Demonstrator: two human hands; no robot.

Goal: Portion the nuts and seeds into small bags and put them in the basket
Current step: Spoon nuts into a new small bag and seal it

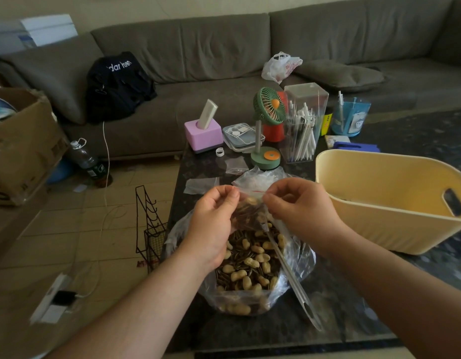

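head view: scene is listed largest to smallest.
sofa (224, 47): grey, seen across the back; a black backpack (118, 86) and a white plastic bag (280, 66) are lying on it.
table (340, 294): dark, speckled top; all task items are placed on it.
basket (390, 200): yellow, set at right on the table, cut-out handle facing the camera; inside is mostly hidden.
cardboard box (19, 141): seen at left on the floor, a bottle (87, 160) just beside it.
bulk bag (296, 263): clear plastic, open, filled with peanuts (251, 261) and dark seeds; placed at the near table edge, under both hands.
scoop (293, 278): metal handle is leaned out of the bulk bag toward the camera; bowl end is hidden in the nuts.
left hand (214, 224): small bag is pinched at its top left corner between thumb and forefinger.
right hand (299, 206): small bag is pinched at its top right end, fingers curled on the seal strip.
small bag (249, 213): clear zip bag with a red line at the top, partly filled with seeds and nuts, held up between both hands above the bulk bag, well apart from the basket.
desk fan (268, 125): green, stood behind the hands, pen holder (303, 123) just beside it.
empty bags (201, 185): flat, clear, laid on the table beyond the hands.
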